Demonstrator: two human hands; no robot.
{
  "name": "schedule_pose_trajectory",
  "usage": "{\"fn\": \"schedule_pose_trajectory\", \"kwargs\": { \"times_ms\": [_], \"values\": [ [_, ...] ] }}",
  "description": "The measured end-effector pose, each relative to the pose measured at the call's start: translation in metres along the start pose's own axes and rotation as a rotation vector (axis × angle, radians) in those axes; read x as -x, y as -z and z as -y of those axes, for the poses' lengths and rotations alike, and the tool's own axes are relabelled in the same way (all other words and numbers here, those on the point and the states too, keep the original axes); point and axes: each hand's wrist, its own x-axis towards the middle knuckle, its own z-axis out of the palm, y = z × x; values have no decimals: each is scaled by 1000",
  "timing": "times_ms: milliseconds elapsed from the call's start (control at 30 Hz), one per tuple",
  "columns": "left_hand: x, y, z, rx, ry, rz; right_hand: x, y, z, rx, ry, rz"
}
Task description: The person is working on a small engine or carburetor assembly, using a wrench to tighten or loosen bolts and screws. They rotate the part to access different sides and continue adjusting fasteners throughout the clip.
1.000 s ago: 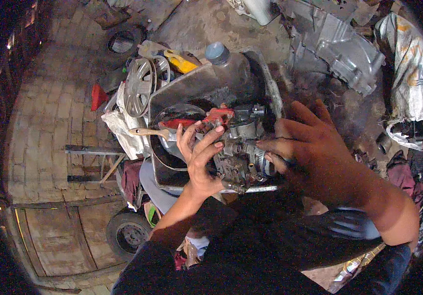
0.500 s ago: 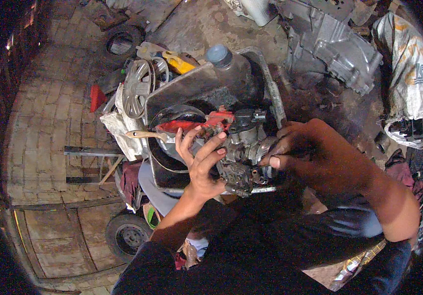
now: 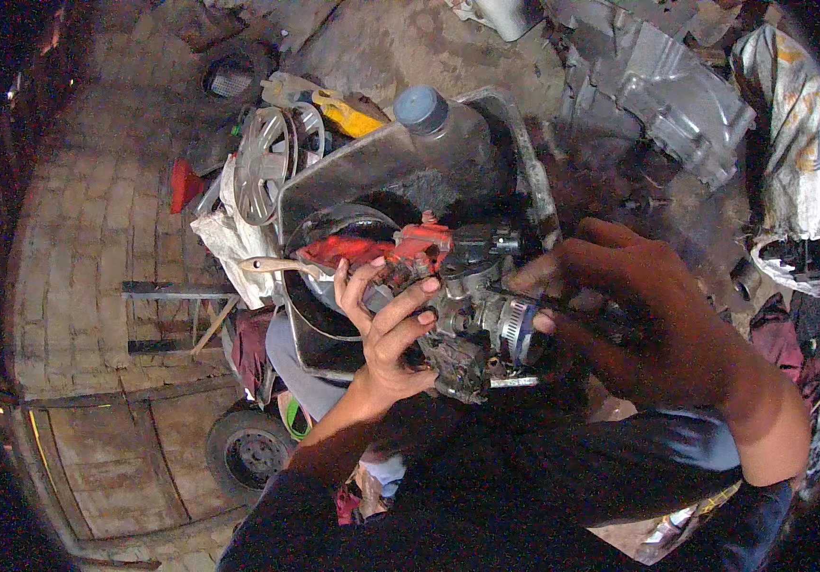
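Note:
My left hand is wrapped round a greasy metal carburetor-like part, fingers spread over its left side. The part is held above a dark, open-topped tub. A silver hose clamp rings the round opening on its right side. Close to that clamp is my right hand, its thumb and fingers apart and smeared by motion; whether something thin and dark lies between them is unclear. A red fitting and a black plastic piece sit at the part's far side.
The dark tub contains a blue-capped jug, a round pan and a wooden-handled brush. A grey metal casing and a white sack lie at the right. Wheel covers and a wheel are left.
My right hand has drawn back to the right from the hose clamp, uncovering more of it. The held part has tilted slightly in my left hand.

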Motion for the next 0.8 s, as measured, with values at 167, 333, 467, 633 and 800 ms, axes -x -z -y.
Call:
{"fn": "schedule_pose_trajectory", "kwargs": {
  "times_ms": [167,333,467,633,800],
  "values": [
    [3,0,2,6,-2,7,-2,4,1,233,171,102],
    [1,0,0,1,-2,1,-2,2,-5,332,273,81],
    [-1,-2,3,-5,-17,-12,0,-5,-6,368,275,86],
    [3,-2,5,-9,8,-13,0,-5,-2,443,250,45],
    [4,3,0,5,18,38,0,-1,1,377,248,147]
  ]
}}
